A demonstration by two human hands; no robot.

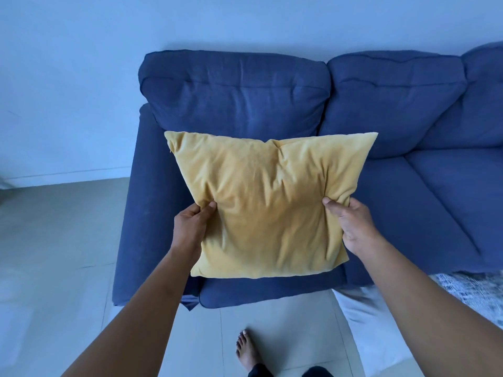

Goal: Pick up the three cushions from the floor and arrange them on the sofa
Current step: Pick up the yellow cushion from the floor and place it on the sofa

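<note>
A square yellow cushion [268, 205] is held over the left seat of the blue sofa [441, 202], tilted with its top edge toward the backrest. My left hand [192, 227] grips its lower left side, thumb on the front. On the lower right side my right hand [349, 224] pinches the fabric. A white cushion [373, 330] lies on the floor by the sofa's front, partly behind my right forearm. No other cushion is in view.
The sofa's left armrest [136, 227] borders pale floor tiles [54, 240]. A patterned grey rug [479, 292] lies at the right under the sofa's front. My bare foot [246, 349] stands on the tiles in front. A light wall rises behind the sofa.
</note>
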